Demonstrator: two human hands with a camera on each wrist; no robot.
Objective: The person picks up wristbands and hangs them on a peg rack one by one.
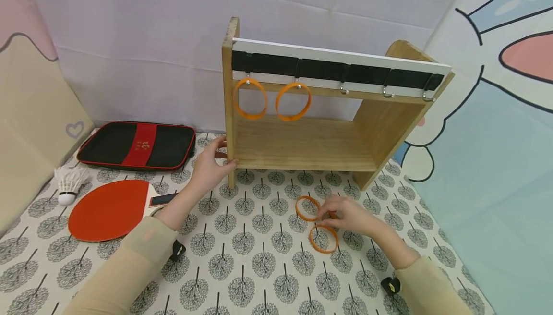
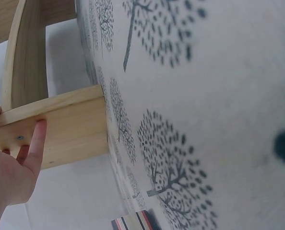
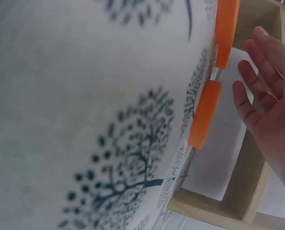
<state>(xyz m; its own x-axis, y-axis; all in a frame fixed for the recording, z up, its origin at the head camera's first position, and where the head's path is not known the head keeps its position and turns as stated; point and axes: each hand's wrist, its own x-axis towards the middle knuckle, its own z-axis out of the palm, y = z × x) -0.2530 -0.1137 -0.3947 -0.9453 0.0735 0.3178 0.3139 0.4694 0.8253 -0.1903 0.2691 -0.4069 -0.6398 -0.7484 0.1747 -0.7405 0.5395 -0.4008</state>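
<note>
A wooden rack (image 1: 302,144) stands on the cloth, with a white-and-black strip of several metal hooks across its upper front. Orange rings (image 1: 250,115) hang from the two leftmost hooks. My left hand (image 1: 210,168) grips the rack's left side panel (image 2: 75,129), its fingers against the outer face. In front of the rack, my right hand (image 1: 347,214) hovers over orange rings (image 1: 323,250) lying on the cloth. The right wrist view shows its fingers (image 3: 250,76) loosely bent, holding nothing and apart from the orange rings (image 3: 205,115). Another orange piece is partly hidden under that hand.
On the left lie a red table-tennis paddle (image 1: 110,209), a white shuttlecock (image 1: 69,185) and a black-and-red case (image 1: 116,144). A tree-patterned cloth (image 1: 242,276) covers the table. Fabric walls (image 1: 142,31) close in the back and sides.
</note>
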